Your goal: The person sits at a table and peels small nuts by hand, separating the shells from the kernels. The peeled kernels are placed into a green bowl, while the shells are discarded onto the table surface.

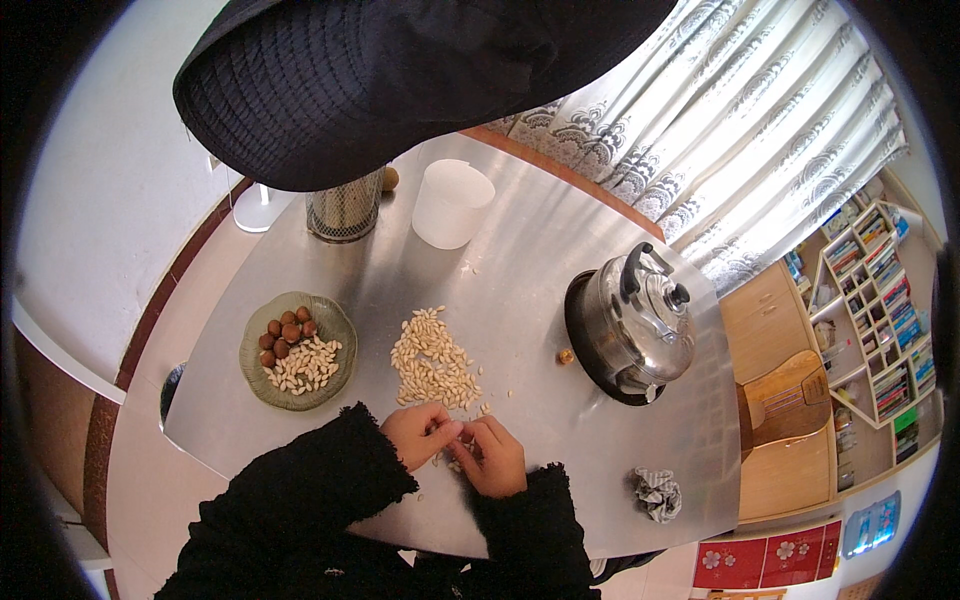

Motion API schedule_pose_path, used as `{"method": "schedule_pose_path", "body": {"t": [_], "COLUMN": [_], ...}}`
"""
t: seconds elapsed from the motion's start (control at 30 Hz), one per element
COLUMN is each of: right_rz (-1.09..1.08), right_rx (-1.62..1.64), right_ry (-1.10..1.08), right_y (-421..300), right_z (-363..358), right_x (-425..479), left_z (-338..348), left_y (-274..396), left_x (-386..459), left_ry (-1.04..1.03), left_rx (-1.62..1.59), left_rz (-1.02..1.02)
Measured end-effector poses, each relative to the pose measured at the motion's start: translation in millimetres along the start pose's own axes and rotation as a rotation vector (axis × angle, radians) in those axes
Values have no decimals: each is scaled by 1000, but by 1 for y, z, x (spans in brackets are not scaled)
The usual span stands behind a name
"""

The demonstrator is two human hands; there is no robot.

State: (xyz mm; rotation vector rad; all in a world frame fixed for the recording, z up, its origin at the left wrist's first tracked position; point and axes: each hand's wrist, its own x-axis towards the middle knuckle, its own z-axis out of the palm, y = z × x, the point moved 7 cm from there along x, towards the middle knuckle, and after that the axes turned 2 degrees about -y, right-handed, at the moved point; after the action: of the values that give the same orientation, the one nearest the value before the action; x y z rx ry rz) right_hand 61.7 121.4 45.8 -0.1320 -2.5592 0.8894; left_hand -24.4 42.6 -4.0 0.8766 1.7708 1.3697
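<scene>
Close together over the near side of a metal-topped table (525,450) are my left hand (421,435) and my right hand (491,454). Their thumbs and fingertips meet in a pinch; anything between them is too small or hidden to make out. Just beyond lies a loose pile of pale shelled-type seeds (431,360), probably pumpkin seeds. A few more seeds (455,463) rest beneath my right fingers. Left of the pile, a green scalloped plate (255,386) holds round brown nuts (291,330) and a heap of whitish seeds (304,367).
A steel kettle (649,322) sits on a black base at the right, beside a small amber-coloured object (565,356). Crumpled striped cloth or paper (658,495) lies nearer. At the back stand a white cylindrical container (454,204) and a mesh holder (345,206). A dark hat brim (360,97) covers the top.
</scene>
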Motion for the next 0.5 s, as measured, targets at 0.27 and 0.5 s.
{"method": "schedule_pose_path", "body": {"t": [0.27,0.5], "right_rz": [-40,3], "right_rx": [-173,-154], "right_ry": [-22,-36], "right_y": [-5,2], "right_z": [3,6], "right_x": [1,-2], "left_z": [0,1], "left_y": [2,4], "left_x": [-1,0], "left_ry": [2,-28], "left_rx": [-91,-45], "left_rz": [-1,-4]}}
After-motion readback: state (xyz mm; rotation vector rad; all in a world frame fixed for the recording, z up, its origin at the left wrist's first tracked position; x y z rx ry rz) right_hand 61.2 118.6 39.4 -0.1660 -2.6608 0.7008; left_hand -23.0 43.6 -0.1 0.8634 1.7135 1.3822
